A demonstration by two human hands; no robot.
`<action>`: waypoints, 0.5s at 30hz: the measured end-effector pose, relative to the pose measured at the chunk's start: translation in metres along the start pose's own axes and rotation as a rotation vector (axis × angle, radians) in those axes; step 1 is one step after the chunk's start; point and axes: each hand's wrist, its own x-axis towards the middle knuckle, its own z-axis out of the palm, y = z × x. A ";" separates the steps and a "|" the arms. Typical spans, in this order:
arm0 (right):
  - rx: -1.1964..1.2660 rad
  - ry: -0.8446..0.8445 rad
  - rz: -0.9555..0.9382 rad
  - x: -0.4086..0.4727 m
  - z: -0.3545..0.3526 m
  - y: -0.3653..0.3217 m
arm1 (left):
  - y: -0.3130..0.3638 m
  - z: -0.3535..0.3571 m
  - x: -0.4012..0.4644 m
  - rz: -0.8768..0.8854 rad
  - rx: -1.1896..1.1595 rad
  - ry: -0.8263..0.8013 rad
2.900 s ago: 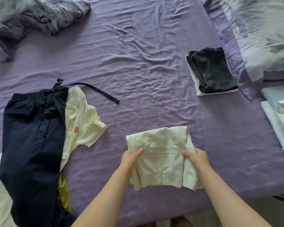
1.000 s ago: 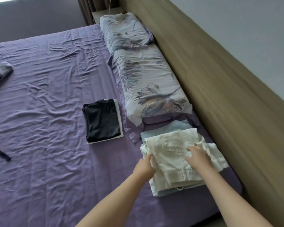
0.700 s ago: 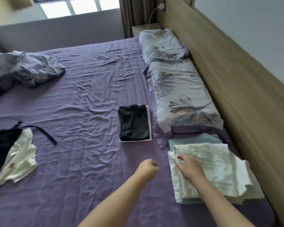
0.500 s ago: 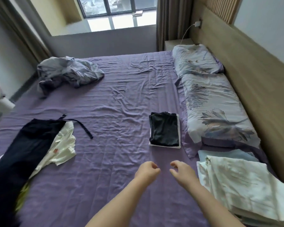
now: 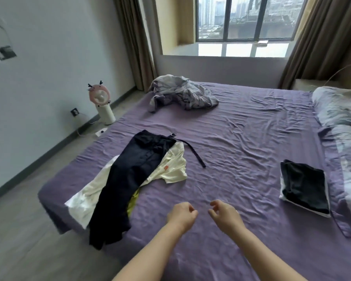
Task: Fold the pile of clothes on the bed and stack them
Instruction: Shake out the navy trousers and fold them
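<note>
The unfolded clothes lie in a heap on the near left part of the purple bed (image 5: 241, 142): dark navy trousers (image 5: 130, 179) stretch lengthwise over a cream T-shirt (image 5: 170, 169) with a small orange mark, and the trouser legs hang past the bed's near left edge. A white garment (image 5: 85, 197) and a scrap of yellow-green cloth (image 5: 133, 201) show from under the trousers. A black belt strap (image 5: 193, 152) trails from the trouser waist to the right across the sheet. On the right side of the bed, well apart from the heap, sits a folded stack (image 5: 304, 187) with a dark garment on top of a white one, just beside the floral pillows (image 5: 340, 118).

Both hands hover over the near middle of the sheet, close together and empty. The left hand (image 5: 181, 216) has its fingers loosely curled; the right hand (image 5: 225, 216) is relaxed with fingers bent, holding nothing.

At the far side of the bed lies a crumpled grey-lilac blanket (image 5: 180, 94). On the floor to the left stands a small pink and white fan (image 5: 101, 102) by the wall. Brown curtains flank the window (image 5: 243, 25) beyond.
</note>
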 end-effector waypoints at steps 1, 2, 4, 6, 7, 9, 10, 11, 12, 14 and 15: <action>-0.003 -0.003 -0.012 0.001 0.011 -0.019 | -0.019 -0.012 -0.001 -0.009 -0.011 0.019; 0.002 -0.004 -0.022 0.002 0.021 -0.038 | -0.036 -0.025 -0.002 -0.018 -0.020 0.038; 0.020 -0.016 -0.036 0.003 0.038 -0.073 | -0.069 -0.046 -0.006 -0.039 -0.041 0.072; 0.011 -0.044 -0.063 0.006 0.054 -0.104 | -0.097 -0.068 -0.007 -0.064 -0.061 0.094; -0.003 -0.061 -0.076 0.008 0.060 -0.118 | -0.109 -0.079 -0.006 -0.075 -0.062 0.103; -0.015 -0.087 -0.096 0.015 0.069 -0.142 | -0.129 -0.096 0.001 -0.093 -0.070 0.116; -0.011 -0.097 -0.104 0.020 0.073 -0.151 | -0.137 -0.103 0.006 -0.097 -0.083 0.118; -0.010 -0.108 -0.112 0.025 0.077 -0.159 | -0.143 -0.110 0.011 -0.101 -0.101 0.113; -0.016 -0.123 -0.120 0.032 0.081 -0.166 | -0.147 -0.116 0.017 -0.105 -0.119 0.109; -0.026 -0.152 -0.132 0.047 0.088 -0.177 | -0.155 -0.125 0.032 -0.115 -0.140 0.102; -0.027 -0.155 -0.135 0.056 0.091 -0.182 | -0.157 -0.129 0.041 -0.121 -0.149 0.094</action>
